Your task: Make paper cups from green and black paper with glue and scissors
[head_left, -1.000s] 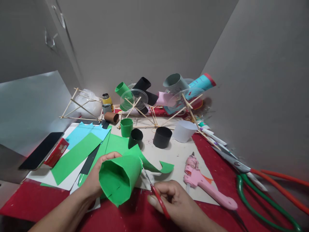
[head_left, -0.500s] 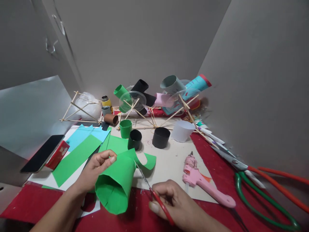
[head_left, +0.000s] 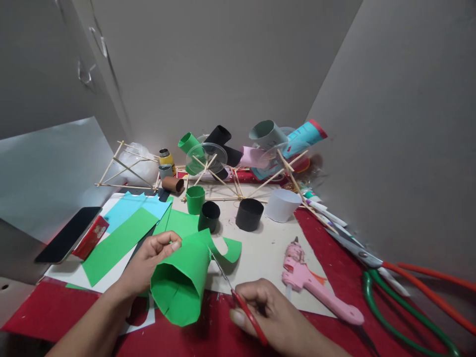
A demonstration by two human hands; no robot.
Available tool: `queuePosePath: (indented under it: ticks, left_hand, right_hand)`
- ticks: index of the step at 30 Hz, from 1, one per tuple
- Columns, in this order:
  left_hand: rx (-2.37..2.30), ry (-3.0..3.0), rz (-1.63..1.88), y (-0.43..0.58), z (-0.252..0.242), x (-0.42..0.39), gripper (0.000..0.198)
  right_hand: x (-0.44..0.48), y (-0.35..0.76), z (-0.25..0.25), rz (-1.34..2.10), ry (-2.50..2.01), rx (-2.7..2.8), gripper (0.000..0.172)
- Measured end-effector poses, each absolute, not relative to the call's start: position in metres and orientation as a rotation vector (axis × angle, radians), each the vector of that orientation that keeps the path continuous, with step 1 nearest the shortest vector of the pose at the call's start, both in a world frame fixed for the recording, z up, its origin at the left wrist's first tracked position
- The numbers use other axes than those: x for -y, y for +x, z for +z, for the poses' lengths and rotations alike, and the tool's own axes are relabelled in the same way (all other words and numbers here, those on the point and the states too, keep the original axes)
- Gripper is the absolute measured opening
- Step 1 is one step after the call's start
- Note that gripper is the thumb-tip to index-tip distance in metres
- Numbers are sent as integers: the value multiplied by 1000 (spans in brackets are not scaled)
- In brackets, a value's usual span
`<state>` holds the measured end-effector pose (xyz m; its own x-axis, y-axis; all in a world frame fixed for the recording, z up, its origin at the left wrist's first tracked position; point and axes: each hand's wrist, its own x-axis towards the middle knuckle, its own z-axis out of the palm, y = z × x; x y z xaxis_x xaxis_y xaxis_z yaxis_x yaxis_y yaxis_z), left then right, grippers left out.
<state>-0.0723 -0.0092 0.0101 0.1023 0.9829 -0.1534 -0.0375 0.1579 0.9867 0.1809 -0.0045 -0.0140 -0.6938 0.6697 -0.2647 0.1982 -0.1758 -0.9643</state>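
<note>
A green paper tube (head_left: 189, 267) is tilted toward me, its open end facing the near side. My left hand (head_left: 152, 260) pinches its upper left side. In my right hand (head_left: 266, 310) is a small pair of red-handled scissors (head_left: 248, 316); their blades meet the tube's far right edge. From that edge a curled green strip (head_left: 233, 250) hangs, still joined to the tube. Beyond it stand a short black paper ring (head_left: 208, 217), a green ring (head_left: 195, 200), a wider black ring (head_left: 249, 215) and a white ring (head_left: 283, 206).
A pink glue gun (head_left: 316, 287) lies at right, near large orange-and-green-handled shears (head_left: 372, 258). Stick frames (head_left: 206, 166) carrying paper tubes on clear discs stand behind. Green paper sheets (head_left: 121, 245), a phone (head_left: 69, 235) and a small red box (head_left: 91, 238) lie at left.
The view has shifted slightly, so most things sit a little further right. The tube's open end has turned slightly; both hands keep their hold, and the scissors stay at the tube's edge.
</note>
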Motion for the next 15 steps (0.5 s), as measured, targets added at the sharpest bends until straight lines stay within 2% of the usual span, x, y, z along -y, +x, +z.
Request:
queuePosePath:
  ticks: [6,15]
  left_hand:
    - [-1119,1096,922,-69,12,12,42]
    - [-1080,978,886,-65,5,9,39]
  right_hand:
    - [5,181,-15,1928,-987,1789,61]
    - [4,180,-16,1956,-979,1759,65]
